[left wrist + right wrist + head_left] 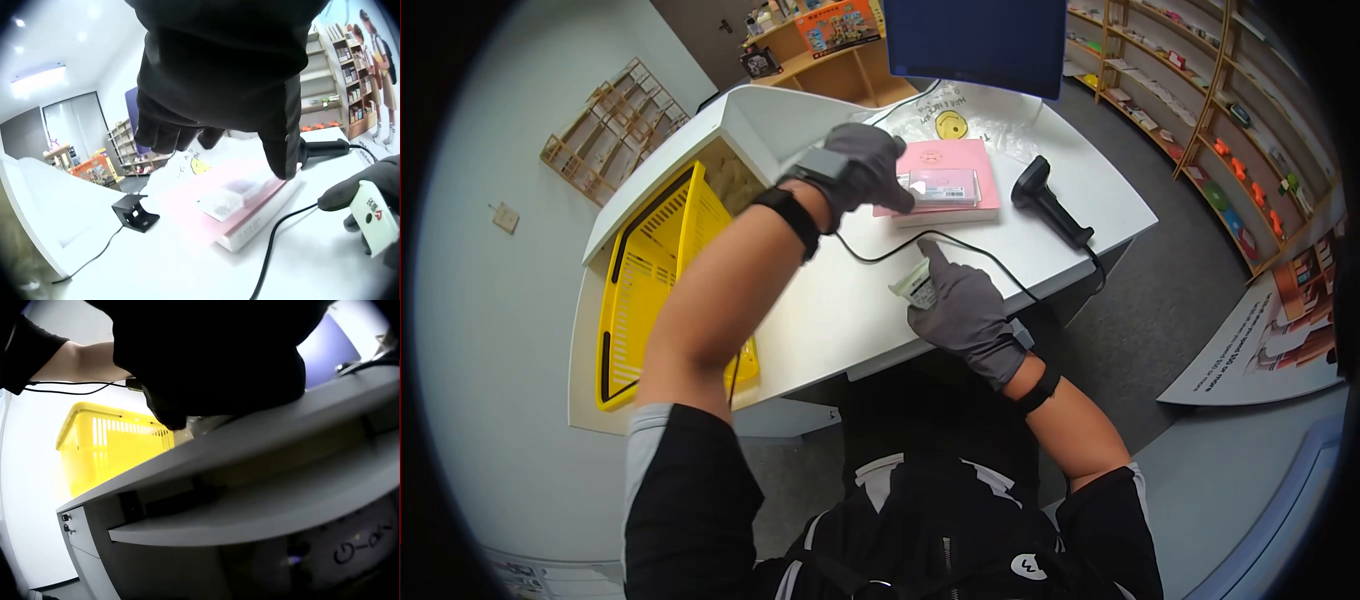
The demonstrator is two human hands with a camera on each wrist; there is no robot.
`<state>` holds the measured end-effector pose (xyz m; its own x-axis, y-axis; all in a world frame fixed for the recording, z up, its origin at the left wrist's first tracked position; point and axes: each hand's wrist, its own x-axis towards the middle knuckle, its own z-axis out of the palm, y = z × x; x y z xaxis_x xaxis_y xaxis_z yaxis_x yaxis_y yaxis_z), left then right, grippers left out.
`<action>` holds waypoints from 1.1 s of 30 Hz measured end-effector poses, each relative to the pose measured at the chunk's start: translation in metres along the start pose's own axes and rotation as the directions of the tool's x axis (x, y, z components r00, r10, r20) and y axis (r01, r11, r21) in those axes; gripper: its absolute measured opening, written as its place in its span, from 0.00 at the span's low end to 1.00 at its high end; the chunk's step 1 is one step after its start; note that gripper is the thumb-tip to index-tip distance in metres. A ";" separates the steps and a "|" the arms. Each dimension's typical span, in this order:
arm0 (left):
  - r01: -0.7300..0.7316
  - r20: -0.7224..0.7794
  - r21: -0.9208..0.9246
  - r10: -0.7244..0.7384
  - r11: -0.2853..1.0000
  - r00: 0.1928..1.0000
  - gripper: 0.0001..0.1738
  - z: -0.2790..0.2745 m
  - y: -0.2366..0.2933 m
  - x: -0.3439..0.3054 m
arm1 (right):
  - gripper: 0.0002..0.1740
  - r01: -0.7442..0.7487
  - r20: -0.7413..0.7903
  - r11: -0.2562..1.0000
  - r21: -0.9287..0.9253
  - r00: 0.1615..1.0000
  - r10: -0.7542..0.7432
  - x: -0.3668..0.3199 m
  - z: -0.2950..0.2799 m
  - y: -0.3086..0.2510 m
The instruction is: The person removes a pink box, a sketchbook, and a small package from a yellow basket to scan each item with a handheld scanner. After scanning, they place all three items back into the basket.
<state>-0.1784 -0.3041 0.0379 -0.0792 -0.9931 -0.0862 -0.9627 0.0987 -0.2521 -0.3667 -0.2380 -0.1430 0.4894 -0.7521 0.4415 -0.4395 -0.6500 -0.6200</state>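
Note:
My gloved left hand [858, 172] is at the left side of a pink book [945, 155], where a clear flat case with a white label [945, 188] lies on top. In the left wrist view the fingers of the left hand [219, 94] are spread over the book [237, 234], with the thumb close to the case [228, 203]; contact is unclear. Near the front edge, my right hand [970, 318] pinches a small pale green packet [917, 287], seen in the left wrist view as a pale piece [374, 219] with a red mark. The right wrist view shows that hand [212, 369] as a dark shape.
A black scanner [1050, 205] lies right of the book, and a black cable [975, 248] crosses the white counter [810, 325]. The yellow basket [650, 290] stands left. Behind are a monitor [975, 40], a yellow disc [951, 125] and clear plastic. A black holder [135, 213] stands left of the book.

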 end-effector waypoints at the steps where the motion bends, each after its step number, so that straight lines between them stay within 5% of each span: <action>1: -0.010 -0.002 0.012 0.010 1.000 1.000 0.46 0.014 0.007 0.010 | 0.50 -0.014 0.019 0.999 0.040 1.000 0.013 -0.003 0.004 0.009; 3: -0.059 -0.031 -0.085 0.056 0.995 0.998 0.61 0.042 0.023 0.025 | 0.51 -0.032 0.023 0.996 0.078 0.999 0.030 -0.004 0.002 0.016; 7: -0.029 0.065 -0.085 0.034 0.996 0.997 0.63 0.054 0.043 0.046 | 0.51 -0.059 0.068 0.994 0.097 0.996 0.053 -0.005 -0.005 0.017; 11: -0.031 0.119 -0.191 0.054 0.981 0.991 0.63 0.062 0.037 0.061 | 0.49 -0.022 0.027 0.982 0.189 0.999 0.017 -0.006 -0.007 0.023; 15: -0.135 -0.035 -0.151 0.132 0.979 0.991 0.52 0.071 0.031 0.057 | 0.50 -0.074 0.036 0.943 0.325 0.997 0.066 -0.004 -0.008 0.024; 19: -0.085 0.059 -0.012 0.086 0.996 0.995 0.49 0.068 0.033 0.052 | 0.42 -0.161 0.046 0.867 0.471 0.986 0.158 0.001 -0.023 0.024; 22: -0.051 -0.058 -0.017 0.050 0.999 0.997 0.54 0.074 0.029 0.042 | 0.38 -0.462 0.337 0.604 0.650 0.887 0.316 0.012 -0.053 0.026; 23: -0.038 -0.117 -0.020 0.036 0.999 0.992 0.56 0.076 0.030 0.038 | 0.38 -0.464 0.338 0.602 0.649 0.886 0.318 0.014 -0.048 0.033; 24: -0.041 -0.114 -0.021 0.038 0.999 0.993 0.56 0.079 0.032 0.032 | 0.35 -0.440 0.322 0.460 0.771 0.893 0.315 0.015 -0.034 0.046; 26: -0.027 -0.357 0.048 0.043 0.998 0.933 0.54 0.083 0.043 0.014 | 0.30 -0.340 0.284 0.136 0.930 0.904 0.320 0.018 -0.011 0.067; 28: -0.015 -0.470 0.078 0.050 0.997 0.881 0.53 0.089 0.053 0.001 | 0.28 -0.310 0.283 0.038 0.950 0.906 0.316 0.020 0.000 0.080; 30: -0.059 -0.637 0.188 0.167 0.980 0.753 0.48 0.098 0.064 -0.007 | 0.25 -0.239 0.278 -0.159 0.958 0.911 0.303 0.020 0.005 0.082; 31: -0.070 -0.704 0.244 0.226 0.967 0.674 0.46 0.102 0.069 -0.010 | 0.25 -0.243 0.282 -0.160 0.957 0.910 0.305 0.019 0.005 0.080; 33: -0.031 -0.644 0.199 0.155 0.979 0.750 0.44 0.107 0.083 -0.015 | 0.26 -0.174 0.273 -0.336 0.926 0.922 0.275 0.017 0.006 0.070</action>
<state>-0.2298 -0.2746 -0.0848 -0.3751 -0.7697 0.5167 -0.8889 0.1403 -0.4362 -0.3849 -0.2957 -0.1832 0.5358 -0.8423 0.0592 0.7596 0.4502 -0.4693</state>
